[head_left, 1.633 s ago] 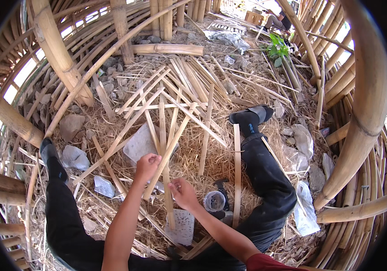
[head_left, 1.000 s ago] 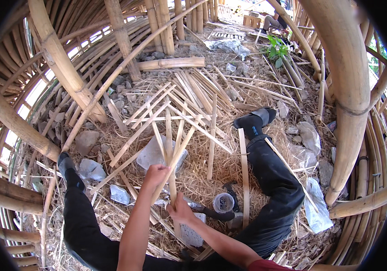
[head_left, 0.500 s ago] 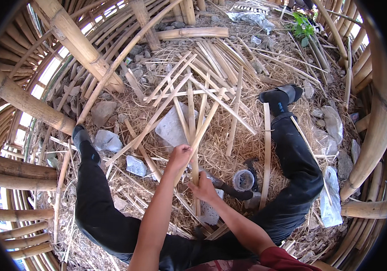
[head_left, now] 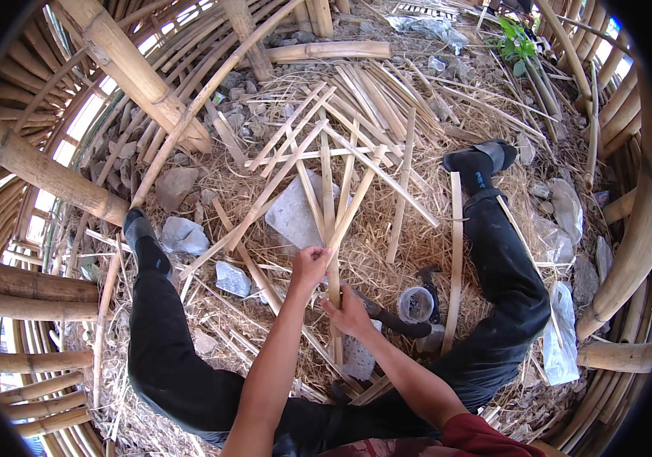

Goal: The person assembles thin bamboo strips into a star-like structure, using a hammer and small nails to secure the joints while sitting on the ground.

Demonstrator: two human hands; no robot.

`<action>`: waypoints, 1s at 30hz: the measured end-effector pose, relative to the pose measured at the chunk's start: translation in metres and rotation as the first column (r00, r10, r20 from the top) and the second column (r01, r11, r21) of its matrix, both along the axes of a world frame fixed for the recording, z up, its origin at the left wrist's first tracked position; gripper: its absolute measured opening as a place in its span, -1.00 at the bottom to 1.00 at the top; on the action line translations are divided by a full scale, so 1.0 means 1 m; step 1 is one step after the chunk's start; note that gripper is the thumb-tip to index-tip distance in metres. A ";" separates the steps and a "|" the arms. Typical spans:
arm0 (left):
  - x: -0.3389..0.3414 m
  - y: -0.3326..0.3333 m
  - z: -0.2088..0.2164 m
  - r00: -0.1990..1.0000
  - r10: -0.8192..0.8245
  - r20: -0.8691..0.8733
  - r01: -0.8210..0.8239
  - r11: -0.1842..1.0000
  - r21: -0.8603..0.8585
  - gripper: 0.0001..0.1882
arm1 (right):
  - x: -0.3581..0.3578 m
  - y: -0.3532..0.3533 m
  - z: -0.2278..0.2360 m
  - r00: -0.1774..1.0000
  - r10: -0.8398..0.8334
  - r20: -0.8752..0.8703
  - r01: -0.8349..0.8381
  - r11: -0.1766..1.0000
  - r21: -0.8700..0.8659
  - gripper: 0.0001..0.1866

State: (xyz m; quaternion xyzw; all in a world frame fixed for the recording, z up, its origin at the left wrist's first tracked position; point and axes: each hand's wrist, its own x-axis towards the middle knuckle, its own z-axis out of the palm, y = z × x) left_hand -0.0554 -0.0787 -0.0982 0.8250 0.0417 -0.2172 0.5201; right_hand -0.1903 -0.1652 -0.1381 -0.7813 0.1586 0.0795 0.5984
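Observation:
Several pale bamboo strips cross one another in a loose lattice on the straw-covered ground between my legs. My left hand (head_left: 311, 266) is closed, pinching a slanting bamboo strip (head_left: 357, 199) near its lower end, where it crosses the others. Just below and to the right, my right hand (head_left: 348, 313) is closed around an upright bamboo strip (head_left: 327, 183); its fingertips are partly hidden. Under the far part of the lattice lies a flat grey stone (head_left: 293, 214). Beside my right hand is a tool with a dark handle (head_left: 406, 328), its other end partly hidden.
A clear plastic cup (head_left: 415, 304) stands right of my hands, by a black tool (head_left: 434, 293). A pile of bamboo strips (head_left: 375, 99) lies beyond the lattice. Rocks (head_left: 184, 235) and a plastic bag (head_left: 560, 335) lie at the sides. Thick bamboo poles (head_left: 52, 171) surround the spot.
The view has shifted slightly, so everything sits a little farther right. Both hands keep nearly the same hold on the bamboo strips.

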 end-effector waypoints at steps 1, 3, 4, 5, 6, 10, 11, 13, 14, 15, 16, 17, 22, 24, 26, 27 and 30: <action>-0.001 -0.001 0.001 1.000 0.008 -0.019 -0.008 1.000 -0.008 -0.70 | 0.000 0.000 -0.001 1.000 0.002 -0.003 -0.002 1.000 -0.006 -0.38; 0.000 0.002 0.001 0.999 -0.015 -0.043 0.014 1.000 -0.021 -0.67 | 0.000 0.000 -0.006 1.000 0.000 0.002 0.000 1.000 -0.021 -0.39; 0.001 0.004 0.002 0.998 -0.026 -0.054 0.025 0.999 -0.028 -0.66 | 0.001 0.001 -0.009 1.000 -0.004 0.013 0.004 1.000 -0.029 -0.39; 0.003 0.006 -0.001 0.997 -0.041 -0.061 0.039 0.998 -0.044 -0.66 | 0.001 0.001 -0.013 1.000 -0.007 0.024 0.008 0.999 -0.036 -0.39; 0.006 0.008 -0.006 0.996 -0.056 -0.069 0.052 0.997 -0.062 -0.66 | 0.001 0.004 -0.018 0.996 -0.082 0.031 0.077 0.989 0.126 -0.39; 0.010 0.010 -0.014 0.999 -0.008 -0.051 0.002 0.991 -0.131 -0.67 | 0.011 0.009 -0.006 0.980 -0.185 -0.068 0.195 0.858 0.475 -0.47; 0.012 0.015 -0.016 0.994 0.033 -0.102 -0.052 0.982 -0.181 -0.66 | 0.014 0.010 0.003 0.981 -0.162 -0.107 0.194 0.848 0.493 -0.51; 0.019 0.024 -0.025 0.973 0.096 -0.210 -0.155 0.947 -0.282 -0.64 | 0.020 0.012 -0.008 0.989 -0.123 -0.087 0.148 0.903 0.403 -0.53; 0.022 0.031 -0.032 0.982 0.065 -0.175 -0.106 0.966 -0.234 -0.65 | 0.023 0.015 -0.012 0.992 -0.101 -0.077 0.122 0.924 0.362 -0.54; 0.025 0.037 -0.038 0.989 0.032 -0.141 -0.058 0.982 -0.182 -0.66 | 0.025 0.019 -0.015 0.993 -0.108 -0.055 0.121 0.919 0.376 -0.55; 0.027 0.042 -0.042 0.994 -0.003 -0.113 -0.012 0.992 -0.126 -0.66 | 0.025 0.023 -0.019 0.993 -0.116 -0.037 0.121 0.912 0.391 -0.55; 0.020 0.030 -0.031 0.989 -0.045 -0.144 0.029 0.993 -0.112 -0.66 | 0.024 0.019 -0.024 0.991 -0.134 -0.028 0.134 0.910 0.393 -0.56; 0.001 0.016 -0.007 0.989 -0.123 -0.086 0.117 0.990 -0.077 -0.65 | 0.026 0.019 -0.017 0.979 -0.185 -0.088 0.202 0.814 0.545 -0.59; -0.003 0.015 -0.006 0.993 -0.102 -0.062 0.099 0.994 -0.053 -0.65 | 0.029 0.019 -0.014 0.973 -0.182 -0.138 0.229 0.779 0.584 -0.57; -0.004 0.012 -0.005 0.995 -0.099 -0.020 0.099 0.995 -0.019 -0.65 | 0.034 0.018 -0.013 0.970 -0.169 -0.173 0.239 0.784 0.573 -0.59; -0.004 0.010 -0.006 0.994 -0.107 0.004 0.107 0.994 0.000 -0.66 | 0.036 0.019 -0.018 0.972 -0.179 -0.154 0.234 0.816 0.528 -0.60; 0.005 0.014 -0.028 0.977 -0.164 0.135 0.152 0.984 0.096 -0.67 | 0.038 0.024 -0.038 0.975 -0.211 -0.075 0.222 0.871 0.437 -0.67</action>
